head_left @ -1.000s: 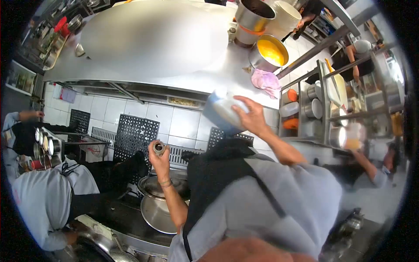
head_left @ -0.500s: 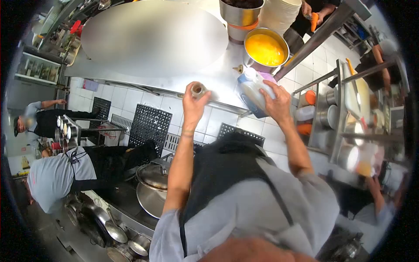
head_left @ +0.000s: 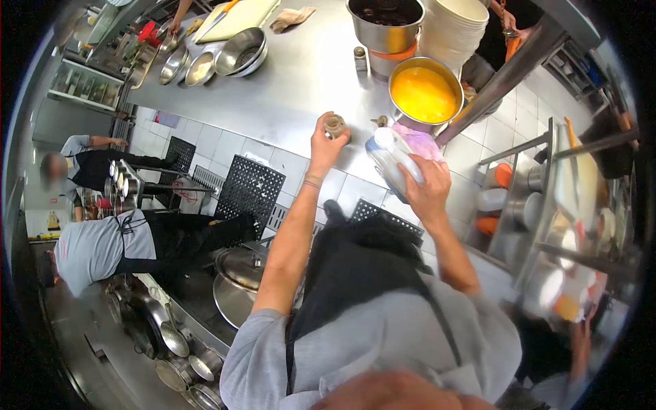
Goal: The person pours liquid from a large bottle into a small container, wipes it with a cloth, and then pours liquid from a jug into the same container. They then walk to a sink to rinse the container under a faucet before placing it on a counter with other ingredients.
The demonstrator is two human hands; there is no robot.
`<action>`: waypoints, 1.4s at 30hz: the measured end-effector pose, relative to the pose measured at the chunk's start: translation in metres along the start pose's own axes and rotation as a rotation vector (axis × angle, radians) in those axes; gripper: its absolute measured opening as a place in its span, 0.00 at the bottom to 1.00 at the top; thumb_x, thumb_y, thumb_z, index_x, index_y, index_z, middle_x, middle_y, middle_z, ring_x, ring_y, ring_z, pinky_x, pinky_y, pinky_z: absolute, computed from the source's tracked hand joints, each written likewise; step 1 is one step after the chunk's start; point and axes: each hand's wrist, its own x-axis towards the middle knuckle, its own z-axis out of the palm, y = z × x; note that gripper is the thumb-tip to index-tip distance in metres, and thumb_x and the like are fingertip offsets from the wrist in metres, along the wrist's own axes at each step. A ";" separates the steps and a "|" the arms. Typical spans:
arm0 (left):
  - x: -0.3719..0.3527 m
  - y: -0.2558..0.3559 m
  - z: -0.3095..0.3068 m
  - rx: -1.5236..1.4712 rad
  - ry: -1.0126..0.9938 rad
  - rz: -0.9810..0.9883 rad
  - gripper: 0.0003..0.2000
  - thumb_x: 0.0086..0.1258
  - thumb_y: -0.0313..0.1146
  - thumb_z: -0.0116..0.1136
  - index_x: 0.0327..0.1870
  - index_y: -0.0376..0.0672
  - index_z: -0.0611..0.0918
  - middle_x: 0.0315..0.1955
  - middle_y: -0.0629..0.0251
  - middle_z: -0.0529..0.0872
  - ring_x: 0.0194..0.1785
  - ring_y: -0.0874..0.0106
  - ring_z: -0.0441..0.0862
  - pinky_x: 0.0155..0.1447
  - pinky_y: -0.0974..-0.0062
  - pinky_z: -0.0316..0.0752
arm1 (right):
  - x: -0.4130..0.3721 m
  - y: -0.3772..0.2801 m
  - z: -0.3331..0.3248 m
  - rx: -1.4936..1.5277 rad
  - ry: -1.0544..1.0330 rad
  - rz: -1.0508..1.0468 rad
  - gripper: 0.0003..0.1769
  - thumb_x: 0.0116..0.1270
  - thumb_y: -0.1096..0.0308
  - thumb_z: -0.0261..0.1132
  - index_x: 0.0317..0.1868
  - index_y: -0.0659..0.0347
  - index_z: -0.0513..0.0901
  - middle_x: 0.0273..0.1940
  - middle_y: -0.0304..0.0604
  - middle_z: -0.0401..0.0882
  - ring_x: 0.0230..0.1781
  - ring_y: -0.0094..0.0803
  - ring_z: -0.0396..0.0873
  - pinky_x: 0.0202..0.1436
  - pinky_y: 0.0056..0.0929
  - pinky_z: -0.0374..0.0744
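Note:
My left hand [head_left: 326, 145] is closed around a small open-topped glass jar [head_left: 335, 126], its mouth facing up towards me, above the front edge of the steel counter [head_left: 301, 89]. To the right, my right hand [head_left: 427, 186] grips a translucent white jug [head_left: 400, 164] with a white cap and blue on its side. The jug leans to the left, apart from the jar. Just beyond its cap shows a small brownish thing [head_left: 380, 121] that I cannot make out. Behind the jug lie a pink cloth [head_left: 418, 141] and a pot of yellow liquid [head_left: 425, 94].
A pot with dark contents [head_left: 386, 37], a small lidded shaker [head_left: 360, 59] and stacked white tubs [head_left: 456, 31] stand farther back. Metal bowls [head_left: 240, 53] and a cutting board [head_left: 232, 19] sit at the left. A metal post [head_left: 488, 85] rises at right. Co-workers stand left and right.
The view has shifted, and the bowls and board, blurred before, now show. My left hand has moved forward over the counter edge with the jar. The jug has come slightly nearer to it.

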 end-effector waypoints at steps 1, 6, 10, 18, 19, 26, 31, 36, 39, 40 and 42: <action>-0.002 0.000 -0.001 0.010 0.002 0.010 0.33 0.63 0.29 0.76 0.69 0.35 0.73 0.53 0.59 0.86 0.55 0.70 0.84 0.60 0.71 0.81 | -0.003 -0.002 -0.002 -0.005 0.004 0.016 0.18 0.55 0.72 0.80 0.46 0.61 0.86 0.35 0.44 0.85 0.34 0.42 0.81 0.41 0.41 0.73; 0.001 -0.009 -0.006 0.032 -0.075 -0.020 0.39 0.61 0.31 0.78 0.73 0.35 0.70 0.57 0.56 0.86 0.60 0.66 0.84 0.62 0.68 0.80 | -0.028 -0.006 -0.003 0.085 0.053 0.238 0.18 0.56 0.75 0.80 0.46 0.66 0.84 0.42 0.50 0.76 0.46 0.45 0.76 0.53 0.40 0.74; -0.010 -0.015 -0.016 0.197 0.035 0.220 0.44 0.59 0.33 0.80 0.77 0.36 0.67 0.63 0.50 0.81 0.67 0.58 0.79 0.67 0.63 0.76 | -0.043 -0.003 -0.004 0.174 0.047 0.381 0.14 0.62 0.75 0.77 0.46 0.69 0.83 0.53 0.52 0.73 0.58 0.46 0.73 0.64 0.38 0.72; -0.032 0.133 -0.007 0.177 -0.233 0.716 0.17 0.66 0.31 0.72 0.53 0.38 0.82 0.50 0.54 0.81 0.57 0.55 0.80 0.61 0.62 0.77 | -0.044 0.000 -0.002 0.215 0.008 0.467 0.13 0.67 0.74 0.72 0.50 0.68 0.84 0.60 0.51 0.72 0.65 0.45 0.71 0.72 0.39 0.66; -0.030 0.141 -0.005 0.229 -0.317 0.754 0.16 0.66 0.32 0.72 0.52 0.39 0.83 0.49 0.56 0.81 0.56 0.55 0.80 0.60 0.62 0.77 | -0.044 -0.001 -0.004 0.210 0.002 0.468 0.13 0.66 0.74 0.72 0.49 0.69 0.84 0.59 0.51 0.73 0.63 0.45 0.72 0.71 0.39 0.67; -0.012 0.140 -0.003 0.503 -0.618 0.856 0.15 0.68 0.34 0.68 0.53 0.43 0.82 0.47 0.58 0.79 0.54 0.56 0.79 0.58 0.61 0.77 | -0.009 -0.019 -0.015 -0.010 -0.171 0.378 0.11 0.63 0.72 0.75 0.42 0.71 0.86 0.48 0.52 0.79 0.48 0.46 0.78 0.56 0.41 0.76; -0.003 0.132 -0.001 0.524 -0.620 0.945 0.15 0.68 0.34 0.66 0.53 0.43 0.81 0.50 0.53 0.77 0.57 0.52 0.79 0.59 0.57 0.78 | -0.004 -0.021 -0.007 0.061 -0.118 0.379 0.12 0.65 0.72 0.74 0.43 0.73 0.88 0.48 0.52 0.82 0.48 0.44 0.81 0.56 0.39 0.78; 0.005 0.132 0.010 0.585 -0.646 1.044 0.15 0.68 0.36 0.65 0.53 0.42 0.81 0.51 0.51 0.78 0.57 0.49 0.81 0.57 0.54 0.80 | -0.006 -0.026 -0.008 0.056 -0.078 0.409 0.13 0.65 0.73 0.74 0.46 0.73 0.89 0.50 0.53 0.86 0.49 0.43 0.84 0.59 0.37 0.79; 0.011 0.126 0.019 0.641 -0.624 1.128 0.14 0.68 0.37 0.65 0.51 0.41 0.82 0.50 0.51 0.79 0.56 0.50 0.81 0.56 0.53 0.80 | -0.007 -0.028 -0.007 0.047 -0.069 0.448 0.13 0.64 0.73 0.74 0.46 0.73 0.89 0.51 0.54 0.87 0.51 0.43 0.85 0.60 0.36 0.79; 0.013 0.123 0.020 0.646 -0.627 1.138 0.14 0.68 0.37 0.64 0.50 0.41 0.82 0.50 0.52 0.79 0.56 0.50 0.81 0.57 0.54 0.80 | -0.007 -0.027 -0.005 0.056 -0.064 0.468 0.14 0.64 0.73 0.74 0.47 0.73 0.89 0.51 0.54 0.87 0.52 0.44 0.85 0.60 0.36 0.79; 0.014 0.126 0.020 0.654 -0.637 1.160 0.14 0.68 0.37 0.64 0.50 0.41 0.82 0.49 0.52 0.80 0.57 0.51 0.82 0.57 0.55 0.80 | -0.014 -0.015 -0.003 0.054 -0.062 0.469 0.14 0.64 0.72 0.75 0.47 0.73 0.89 0.51 0.55 0.88 0.52 0.44 0.86 0.60 0.37 0.79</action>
